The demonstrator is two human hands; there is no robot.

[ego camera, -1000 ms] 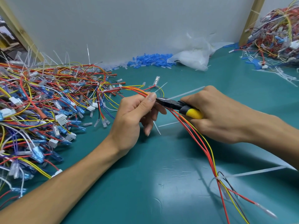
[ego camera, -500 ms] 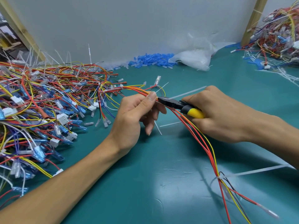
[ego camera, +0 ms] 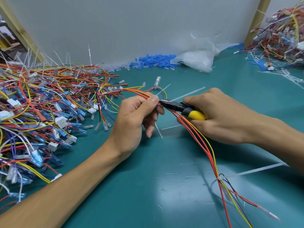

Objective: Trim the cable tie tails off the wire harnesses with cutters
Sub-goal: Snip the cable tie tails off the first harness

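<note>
Pinching a thin wire harness (ego camera: 202, 142) of red, orange and yellow leads between thumb and forefinger, the person's left hand (ego camera: 131, 119) holds it just above the teal table mat (ego camera: 131, 186), with the remaining fingers curled loosely underneath. The right hand (ego camera: 225, 116) is wrapped around the yellow-and-black handles of the small black cutters (ego camera: 181, 107). Their nose points left and sits right against the left thumb tip, on the bundle. From where I stand I cannot tell whether the blades are closed.

A long white plastic cable tie tail (ego camera: 189, 94) slants up and to the right from just beside the cutter nose. The harness runs from the left hand down towards the near right. There a second white tie (ego camera: 218, 178) binds it, and its tail lies flat on the mat pointing right under the forearm.

Two short white cut-off tails (ego camera: 171, 127) lie on the mat below the hands. A big tangled pile of multicoloured harnesses (ego camera: 41, 104) with blue and white connectors covers the left side, many white tie tails sticking up from it. A second pile (ego camera: 283, 35) sits at the far right. Along the grey back wall lie a heap of small blue plastic sleeves (ego camera: 153, 60) and a crumpled clear plastic bag (ego camera: 197, 58).
</note>
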